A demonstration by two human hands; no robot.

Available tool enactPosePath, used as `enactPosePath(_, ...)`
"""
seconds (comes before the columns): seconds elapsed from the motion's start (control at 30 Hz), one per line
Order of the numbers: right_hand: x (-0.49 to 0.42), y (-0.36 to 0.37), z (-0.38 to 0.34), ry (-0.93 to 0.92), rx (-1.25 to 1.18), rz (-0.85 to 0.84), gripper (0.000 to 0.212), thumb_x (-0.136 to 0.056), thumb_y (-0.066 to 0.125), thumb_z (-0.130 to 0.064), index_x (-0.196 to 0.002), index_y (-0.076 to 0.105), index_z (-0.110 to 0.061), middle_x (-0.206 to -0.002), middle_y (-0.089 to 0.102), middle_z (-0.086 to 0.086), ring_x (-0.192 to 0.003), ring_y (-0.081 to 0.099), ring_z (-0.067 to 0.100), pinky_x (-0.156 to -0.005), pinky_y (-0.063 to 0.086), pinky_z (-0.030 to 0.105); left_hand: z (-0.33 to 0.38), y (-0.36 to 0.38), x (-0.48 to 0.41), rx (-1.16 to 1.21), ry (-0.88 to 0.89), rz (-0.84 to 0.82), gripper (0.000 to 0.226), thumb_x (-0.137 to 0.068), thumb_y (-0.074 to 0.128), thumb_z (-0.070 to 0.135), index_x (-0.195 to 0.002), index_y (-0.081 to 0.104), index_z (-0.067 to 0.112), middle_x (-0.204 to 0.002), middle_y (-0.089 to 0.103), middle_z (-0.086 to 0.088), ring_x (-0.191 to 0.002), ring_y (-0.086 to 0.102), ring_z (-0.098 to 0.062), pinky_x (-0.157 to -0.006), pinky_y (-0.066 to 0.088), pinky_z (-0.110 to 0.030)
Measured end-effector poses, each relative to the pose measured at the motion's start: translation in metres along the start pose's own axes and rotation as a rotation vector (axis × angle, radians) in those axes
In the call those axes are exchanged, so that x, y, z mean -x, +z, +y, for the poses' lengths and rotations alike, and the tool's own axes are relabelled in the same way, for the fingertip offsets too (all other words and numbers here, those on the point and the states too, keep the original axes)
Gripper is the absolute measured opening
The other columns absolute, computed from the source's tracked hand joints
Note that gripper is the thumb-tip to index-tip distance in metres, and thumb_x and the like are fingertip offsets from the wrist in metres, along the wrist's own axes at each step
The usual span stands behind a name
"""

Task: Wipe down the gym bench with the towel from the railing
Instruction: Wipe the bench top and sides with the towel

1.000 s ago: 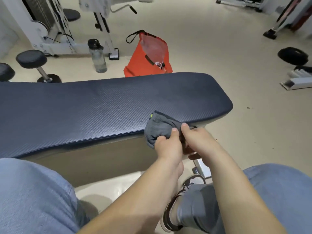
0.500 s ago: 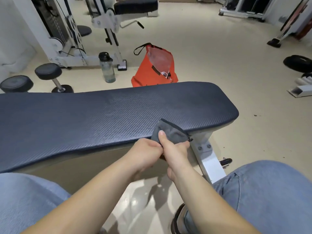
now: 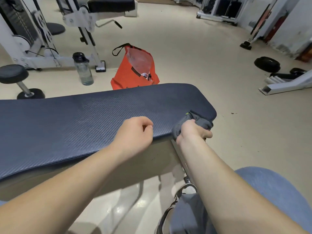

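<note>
A dark navy padded gym bench (image 3: pixel 76 122) runs across the view from the left to the centre right. My right hand (image 3: pixel 192 132) grips a bunched grey towel (image 3: pixel 201 121) against the bench's near right corner. My left hand (image 3: pixel 135 134) hovers over the near edge of the pad, fingers loosely curled, holding nothing. Both forearms reach in from below.
Behind the bench on the beige floor stand an orange bag (image 3: pixel 135 70) and a clear water bottle (image 3: pixel 83 69). A white weight machine (image 3: pixel 38 36) fills the back left, a black stool (image 3: pixel 15 76) at far left. Weight plates (image 3: pixel 267 64) and a white frame lie at right. My knees in blue jeans frame the bottom.
My left hand let go of the towel and drew left. My right hand slid the towel right along the near edge to the bench's end corner.
</note>
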State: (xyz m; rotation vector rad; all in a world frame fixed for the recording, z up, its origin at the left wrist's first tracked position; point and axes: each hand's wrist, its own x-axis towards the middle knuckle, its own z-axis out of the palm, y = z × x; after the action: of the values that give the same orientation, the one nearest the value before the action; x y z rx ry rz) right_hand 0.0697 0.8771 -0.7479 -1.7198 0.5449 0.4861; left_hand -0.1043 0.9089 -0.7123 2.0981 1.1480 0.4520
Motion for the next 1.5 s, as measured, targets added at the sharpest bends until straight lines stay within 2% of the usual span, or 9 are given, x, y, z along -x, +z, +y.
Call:
enactPosePath(0.1,-0.017,0.009,-0.018,-0.036,0.060,0.076,0.062,-0.100,0.059,-0.036,-0.147,0.027,-0.015,-0.157,0.027,0.011,-0.140,0.035,0.038,-0.112,0.039,0.046,0.005,0.007,-0.025,-0.113,0.125,-0.062,0.019,-0.096,0.055,0.022,-0.101,0.073,0.022,-0.105,0.063,0.005,-0.097,0.061,-0.017,-0.086,0.049,-0.031)
enactPosePath(0.27,-0.045,0.013,-0.033,-0.228,0.335,0.170,0.057,-0.100,0.055,-0.036,-0.144,0.028,-0.011,-0.149,0.030,0.018,-0.133,0.039,0.040,-0.109,0.036,0.048,0.007,0.014,-0.065,-0.281,0.247,-0.120,0.023,-0.095,0.056,0.029,-0.113,0.070,0.026,-0.122,0.055,0.008,-0.110,0.057,-0.021,-0.093,0.052,-0.043)
enactPosePath(0.4,-0.067,0.012,-0.046,-0.559,0.650,0.177,0.051,-0.099,0.058,-0.028,-0.140,0.035,-0.008,-0.147,0.033,0.022,-0.133,0.038,0.042,-0.108,0.034,0.048,0.014,0.016,-0.096,-0.388,0.279,-0.161,0.024,-0.092,0.054,0.025,-0.108,0.072,0.027,-0.120,0.057,0.005,-0.115,0.055,-0.024,-0.091,0.052,-0.045)
enactPosePath(0.57,-0.112,0.019,-0.081,-0.805,0.983,0.098,0.050,-0.101,0.052,-0.046,-0.137,0.044,-0.013,-0.144,0.041,0.022,-0.137,0.035,0.040,-0.111,0.027,0.049,0.016,0.019,-0.133,-0.436,0.200,-0.212,0.022,-0.084,0.054,0.022,-0.100,0.066,0.031,-0.109,0.052,0.006,-0.113,0.052,-0.024,-0.088,0.052,-0.044)
enactPosePath(0.67,-0.133,0.035,-0.101,-0.848,1.091,-0.017,0.052,-0.101,0.046,-0.054,-0.135,0.045,-0.015,-0.139,0.047,0.022,-0.134,0.041,0.042,-0.110,0.030,0.050,0.015,0.021,-0.149,-0.398,0.117,-0.288,0.012,-0.080,0.054,0.027,-0.089,0.057,0.033,-0.098,0.047,0.009,-0.107,0.050,-0.023,-0.092,0.046,-0.039)
enactPosePath(0.77,-0.147,0.060,-0.119,-0.887,1.139,-0.137,0.053,-0.102,0.042,-0.056,-0.137,0.043,-0.017,-0.137,0.050,0.022,-0.131,0.047,0.043,-0.107,0.035,0.048,0.014,0.025,-0.160,-0.411,0.080,-0.338,0.008,-0.076,0.055,0.032,-0.084,0.055,0.033,-0.094,0.046,0.012,-0.099,0.049,-0.020,-0.086,0.043,-0.035)
enactPosePath(1.07,-0.166,0.135,-0.151,-0.891,1.043,-0.439,0.049,-0.098,0.041,-0.058,-0.136,0.046,-0.028,-0.133,0.064,0.009,-0.123,0.058,0.037,-0.101,0.046,0.044,0.010,0.030,-0.169,-0.408,0.079,-0.350,0.010,-0.077,0.055,0.038,-0.085,0.054,0.033,-0.095,0.045,0.013,-0.101,0.048,-0.017,-0.083,0.038,-0.033)
enactPosePath(1.33,-0.159,0.076,-0.133,-0.893,1.125,-0.417,0.055,-0.096,0.039,-0.060,-0.142,0.037,-0.031,-0.136,0.059,0.017,-0.123,0.057,0.043,-0.104,0.046,0.051,0.013,0.031,-0.164,-0.422,0.067,-0.332,0.009,-0.079,0.055,0.038,-0.086,0.053,0.032,-0.096,0.044,0.013,-0.104,0.045,-0.019,-0.083,0.035,-0.035)
enactPosePath(1.5,-0.150,0.016,-0.105,-0.883,1.116,-0.289,0.049,-0.100,0.040,-0.050,-0.139,0.039,-0.021,-0.133,0.053,0.022,-0.125,0.049,0.045,-0.101,0.044,0.049,0.008,0.024,-0.151,-0.356,0.101,-0.296,0.011,-0.082,0.056,0.033,-0.093,0.056,0.034,-0.102,0.047,0.012,-0.111,0.046,-0.018,-0.089,0.039,-0.035)
